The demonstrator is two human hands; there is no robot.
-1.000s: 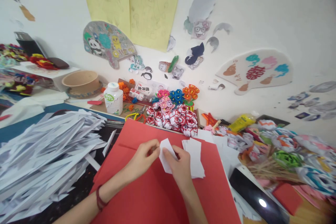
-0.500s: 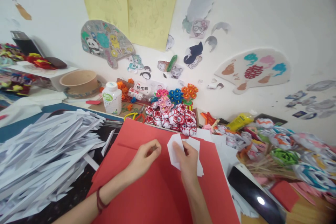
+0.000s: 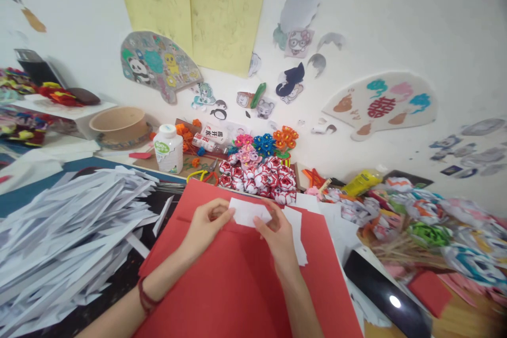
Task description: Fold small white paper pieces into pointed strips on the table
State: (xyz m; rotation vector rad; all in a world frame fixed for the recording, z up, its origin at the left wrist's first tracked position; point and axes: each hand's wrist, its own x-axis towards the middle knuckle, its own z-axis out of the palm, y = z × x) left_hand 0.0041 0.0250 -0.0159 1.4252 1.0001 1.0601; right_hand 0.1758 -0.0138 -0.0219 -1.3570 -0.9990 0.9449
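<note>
A small white piece of paper (image 3: 246, 212) is stretched between my two hands above a large red sheet of paper (image 3: 233, 285). My left hand (image 3: 212, 219) pinches its left edge between thumb and fingers. At the right edge, my right hand (image 3: 279, 232) is closed on the same piece, thumb in front and fingers behind. More white paper pieces (image 3: 296, 229) lie on the red sheet, partly behind my right hand. A dark red band circles my left wrist.
Folded white paper strips (image 3: 79, 232) are heaped at left. Behind the red sheet stand a white bottle (image 3: 168, 149) and red-and-white paper flowers (image 3: 261, 177). A black phone (image 3: 386, 293) lies at right, near a yellow bottle (image 3: 364, 182) and wrapped colourful bundles (image 3: 430, 235).
My left hand has moved right and now grips the white paper's left edge. The paper, earlier upright in my right hand alone, is now turned sideways between both hands.
</note>
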